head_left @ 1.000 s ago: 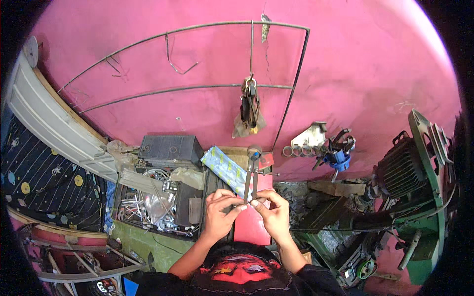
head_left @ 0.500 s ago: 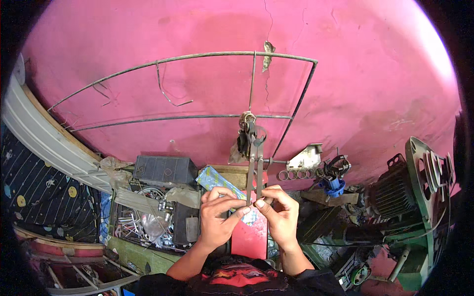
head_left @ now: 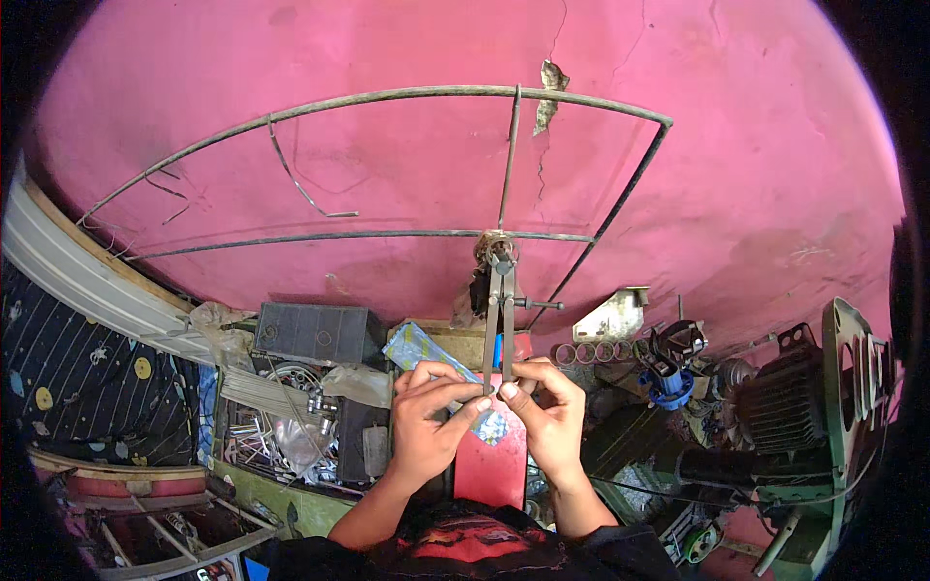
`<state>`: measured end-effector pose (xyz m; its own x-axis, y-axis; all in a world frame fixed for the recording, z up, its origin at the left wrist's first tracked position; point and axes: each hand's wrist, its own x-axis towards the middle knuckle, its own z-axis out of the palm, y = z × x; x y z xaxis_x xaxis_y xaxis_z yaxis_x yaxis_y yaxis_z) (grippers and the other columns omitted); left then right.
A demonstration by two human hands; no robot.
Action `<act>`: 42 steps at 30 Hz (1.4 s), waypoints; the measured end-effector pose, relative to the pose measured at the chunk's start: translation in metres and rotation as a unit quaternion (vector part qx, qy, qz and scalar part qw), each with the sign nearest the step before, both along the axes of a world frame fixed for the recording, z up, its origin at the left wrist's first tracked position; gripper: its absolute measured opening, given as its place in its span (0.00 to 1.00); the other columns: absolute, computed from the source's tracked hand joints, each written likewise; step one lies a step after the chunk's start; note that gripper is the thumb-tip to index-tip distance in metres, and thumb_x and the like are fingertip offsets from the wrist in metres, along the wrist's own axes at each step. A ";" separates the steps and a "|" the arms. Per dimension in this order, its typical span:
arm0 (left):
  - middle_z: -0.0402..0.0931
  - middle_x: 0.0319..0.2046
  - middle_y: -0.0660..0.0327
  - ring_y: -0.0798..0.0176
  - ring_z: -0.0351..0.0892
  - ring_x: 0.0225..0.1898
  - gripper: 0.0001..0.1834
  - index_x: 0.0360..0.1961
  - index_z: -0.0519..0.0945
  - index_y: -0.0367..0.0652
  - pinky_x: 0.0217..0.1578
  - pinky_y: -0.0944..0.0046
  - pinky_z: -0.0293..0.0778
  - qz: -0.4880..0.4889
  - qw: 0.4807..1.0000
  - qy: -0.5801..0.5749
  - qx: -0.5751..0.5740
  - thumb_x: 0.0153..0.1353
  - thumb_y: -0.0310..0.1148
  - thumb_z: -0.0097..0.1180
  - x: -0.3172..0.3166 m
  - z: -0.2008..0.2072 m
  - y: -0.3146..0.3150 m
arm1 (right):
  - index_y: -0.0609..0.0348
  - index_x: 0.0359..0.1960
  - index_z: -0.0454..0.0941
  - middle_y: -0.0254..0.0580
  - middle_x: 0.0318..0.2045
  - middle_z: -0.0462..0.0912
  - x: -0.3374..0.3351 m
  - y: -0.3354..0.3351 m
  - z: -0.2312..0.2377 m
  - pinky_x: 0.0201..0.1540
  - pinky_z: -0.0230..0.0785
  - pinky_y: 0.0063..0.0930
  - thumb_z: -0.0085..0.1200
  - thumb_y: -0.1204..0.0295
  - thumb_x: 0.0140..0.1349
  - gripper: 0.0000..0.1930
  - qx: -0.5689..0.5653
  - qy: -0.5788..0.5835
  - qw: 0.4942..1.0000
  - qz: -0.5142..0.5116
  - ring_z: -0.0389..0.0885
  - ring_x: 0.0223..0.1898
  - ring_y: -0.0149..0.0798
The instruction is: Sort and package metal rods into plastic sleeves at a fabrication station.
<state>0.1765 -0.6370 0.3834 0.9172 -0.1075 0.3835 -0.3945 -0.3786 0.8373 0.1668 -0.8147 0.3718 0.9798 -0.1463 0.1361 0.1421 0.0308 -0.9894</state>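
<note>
A metal spring divider (head_left: pixel 492 329) stands pointing away from me, its two flat legs a little apart. Its hinge end lies farthest off, and a side screw sticks out to the right. My left hand (head_left: pixel 431 424) pinches the tip of the left leg between thumb and fingers. At the right leg's tip, the thumb and forefinger of my right hand (head_left: pixel 547 416) are closed the same way. Beneath my hands is a red bench top (head_left: pixel 484 474) with a blue patterned packet (head_left: pixel 418 347) and a blue stick-like thing (head_left: pixel 498 351) showing beyond.
A grey metal frame (head_left: pixel 368 97) leans on the pink wall. To the left, a dark box (head_left: pixel 315 331) stands behind a tray of loose tools (head_left: pixel 281 436). A green machine with a motor (head_left: pixel 775 397) fills the right side, near a blue clamp-like part (head_left: pixel 668 387).
The view has shifted slightly. The divider's hinge end appears lower and its side screw shows more plainly. Both hands keep their pinch on the leg tips.
</note>
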 end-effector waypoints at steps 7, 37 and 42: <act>0.85 0.38 0.55 0.55 0.84 0.43 0.10 0.41 0.90 0.37 0.49 0.57 0.76 0.030 0.998 0.045 0.009 0.59 0.28 0.74 0.016 -0.026 -0.003 | 0.66 0.47 0.88 0.41 0.34 0.86 0.018 0.001 -0.024 0.47 0.73 0.31 0.72 0.77 0.63 0.12 -0.028 0.005 1.000 -0.014 0.81 0.37 0.35; 0.83 0.58 0.43 0.36 0.77 0.65 0.35 0.68 0.78 0.42 0.67 0.38 0.62 -0.004 0.839 0.391 0.379 0.69 0.56 0.63 -0.235 -0.177 0.110 | 0.68 0.45 0.86 0.40 0.32 0.87 -0.113 -0.022 -0.163 0.51 0.74 0.28 0.58 0.82 0.67 0.08 -0.190 0.116 0.971 0.083 0.85 0.39 0.32; 0.83 0.59 0.45 0.38 0.77 0.66 0.35 0.69 0.78 0.42 0.68 0.39 0.62 0.079 0.835 0.421 0.346 0.70 0.54 0.63 -0.281 -0.161 0.127 | 0.67 0.45 0.86 0.37 0.29 0.86 -0.103 -0.015 -0.178 0.49 0.73 0.27 0.58 0.80 0.69 0.07 -0.188 0.106 0.970 0.108 0.82 0.37 0.29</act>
<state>-0.1050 -0.5099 0.2223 0.8544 0.1109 -0.5077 0.3233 -0.8784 0.3521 0.0641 -0.8300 0.1936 0.9938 0.0871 -0.0684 -0.0357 -0.3321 -0.9426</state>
